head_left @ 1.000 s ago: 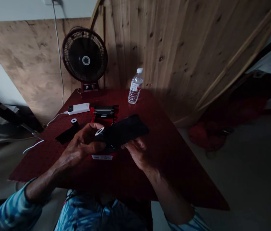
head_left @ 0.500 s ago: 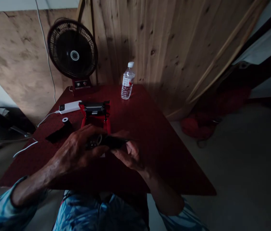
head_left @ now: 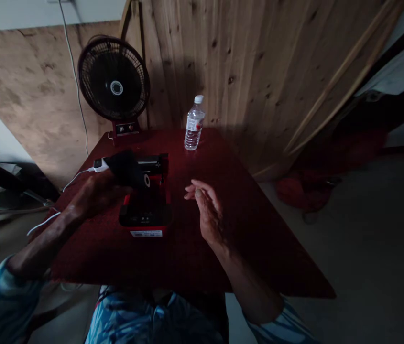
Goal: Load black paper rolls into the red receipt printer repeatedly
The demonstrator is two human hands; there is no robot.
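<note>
left hand (head_left: 96, 193) is gripping a black roll (head_left: 126, 168) around its body, leaving the white core end exposed, just above a black-and-red device (head_left: 145, 215); right hand (head_left: 205, 208) is staying open and empty, just beside the grip.

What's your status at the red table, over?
Left hand gripping black white-cored roll; right hand open, empty; red-and-black device directly beside roll.
</note>
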